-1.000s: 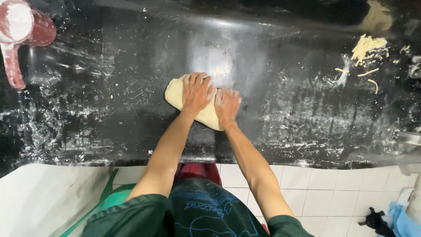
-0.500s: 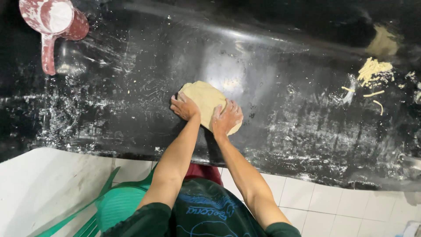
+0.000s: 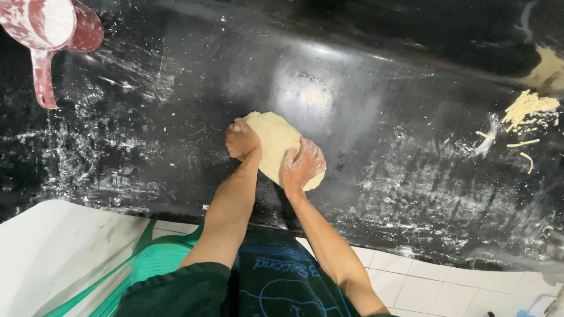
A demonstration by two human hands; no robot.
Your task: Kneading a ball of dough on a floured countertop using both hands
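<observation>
**Both hands pressed on a slab of dough**

Nearest to us, below the edge of the worktop, we see a dark apron with a light blue print [image 3: 282,282], a green plastic basket [image 3: 155,264] to its left and white floor tiles [image 3: 446,282] to the right.

Our two bare forearms reach up from there onto the black worktop [image 3: 147,152], which is streaked with flour. Our left hand [image 3: 241,140] rests against the left edge of the pale dough [image 3: 273,138], its fingers curled in against it; the grip looks loosely closed round the rim rather than clamped. Our right hand [image 3: 302,164] lies flat on the near right part of the dough, fingers spread wide and pressing down, holding nothing inside them.

The dough is a flattened, roughly oval piece lying near the middle of the worktop, just beyond its front edge.

Farther off to the right lie yellow dough scraps [image 3: 526,108] in thin strips, well apart from the hands. At the far left corner stands a red scoop [image 3: 50,29], dusted white and filled with flour, its handle pointing toward us.
</observation>
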